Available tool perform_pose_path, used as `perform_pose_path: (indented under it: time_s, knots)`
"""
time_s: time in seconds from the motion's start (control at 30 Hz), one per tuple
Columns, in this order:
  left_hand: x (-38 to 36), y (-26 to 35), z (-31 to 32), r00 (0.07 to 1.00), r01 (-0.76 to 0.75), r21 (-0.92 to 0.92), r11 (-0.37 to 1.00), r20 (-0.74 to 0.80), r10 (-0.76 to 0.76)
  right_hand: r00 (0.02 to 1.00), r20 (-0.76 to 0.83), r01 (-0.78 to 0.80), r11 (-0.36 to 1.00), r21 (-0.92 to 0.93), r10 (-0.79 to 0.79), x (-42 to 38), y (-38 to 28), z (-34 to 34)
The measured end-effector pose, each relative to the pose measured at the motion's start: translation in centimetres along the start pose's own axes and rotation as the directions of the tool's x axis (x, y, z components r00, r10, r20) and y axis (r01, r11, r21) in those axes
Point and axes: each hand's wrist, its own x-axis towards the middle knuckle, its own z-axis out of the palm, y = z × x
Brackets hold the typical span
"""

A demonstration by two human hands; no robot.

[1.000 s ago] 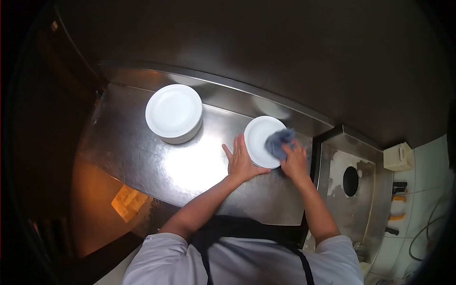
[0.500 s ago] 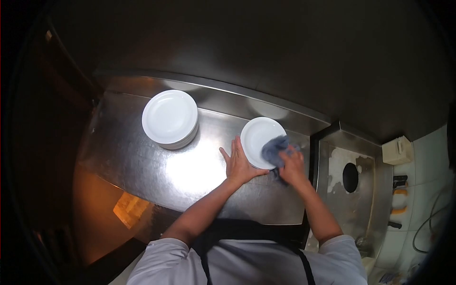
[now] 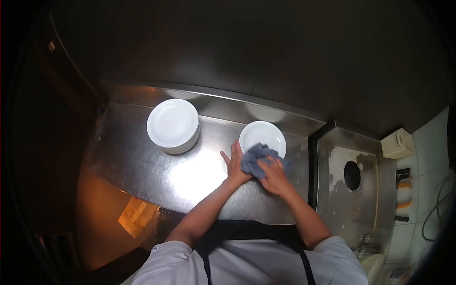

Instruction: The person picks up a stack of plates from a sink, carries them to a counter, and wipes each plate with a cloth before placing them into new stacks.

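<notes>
Single white plate [image 3: 264, 135]: it lies flat on the steel counter [image 3: 142, 156], near the back ledge, and serves as the landmark for everything here. Your left hand [image 3: 233, 164] lies flat with fingers spread on the counter, touching the plate's left rim and steadying it. Your right hand [image 3: 273, 173] is closed over a bunched grey cloth [image 3: 255, 159], pressing it onto the near edge of the plate; the fingers curl around the fabric and pinch it in a wad. Step in hand, as judged: wiping the plate, with the cloth now at the near-left part of the rim. The far half shows bare and white. The next move likely calls for sweeping the cloth on around the face while your left hand keeps the plate from sliding. Stack of white plates [image 3: 173, 124]: well to the left of the plate, apart from both hands. Round hole [image 3: 352, 175]: in the steel surface to the right of the plate.
</notes>
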Motion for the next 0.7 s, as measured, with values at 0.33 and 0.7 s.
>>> perform_pose_path:
  time_s: [0.33,0.7]
  knots:
    - [7.5,2.1,-1.9,0.911,0.400,-0.222,0.889,0.202,-0.360,0.764,-0.334,-0.441,0.824,0.355,0.552,3.3,6.4,-0.5]
    - [8.0,6.9,-5.3,0.981,0.113,-0.501,0.858,-0.082,-0.177,0.554,-0.601,0.035,0.705,0.708,0.576,3.3,9.8,-0.3]
